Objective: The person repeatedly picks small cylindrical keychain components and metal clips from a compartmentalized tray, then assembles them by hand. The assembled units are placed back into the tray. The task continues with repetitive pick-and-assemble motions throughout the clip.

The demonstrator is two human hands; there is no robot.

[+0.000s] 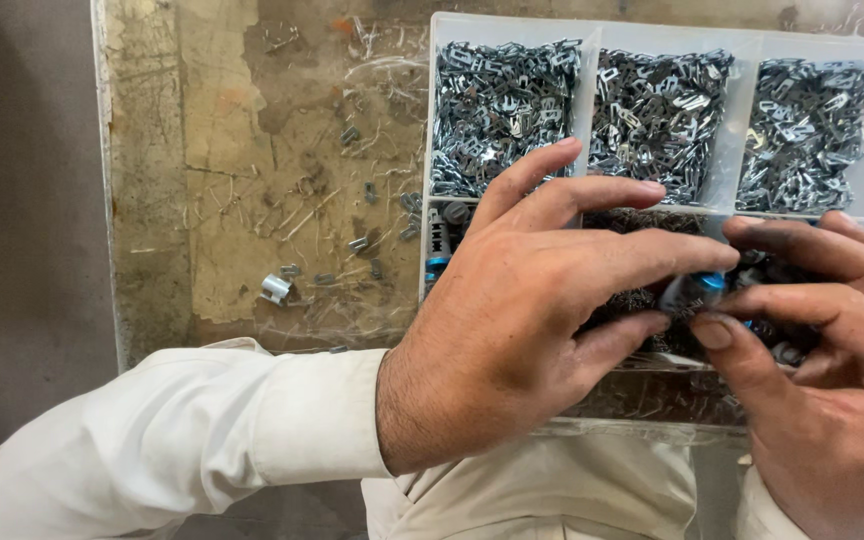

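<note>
We hold both hands low over a compartmented white plastic tray (430, 150) that sits at the near edge of a worn workbench (252, 180) covered with scratched clear film. Our left hand (532, 310) reaches in from the left, its white sleeve (202, 430) crossing the bottom of the view, and its fingers stretch out across the tray's front row. Our right hand (822, 370) comes in from the lower right. Between the fingertips of both hands we pinch a small part with a grey body and a bright blue end (694, 290); the left forefinger lies on top of it and the right thumb and forefinger close on it from the right, so both grips are nearly shut around this one piece. It hangs just above the tray's front middle compartment, which our hands mostly hide. The three rear compartments are heaped with small shiny metal clips (502, 100). In the front left compartment we see a few dark parts with blue ends (439, 245). On the bench to the left of the tray lie scattered loose clips (357, 242) and, well apart from them, one small silver cylinder (275, 289).
</note>
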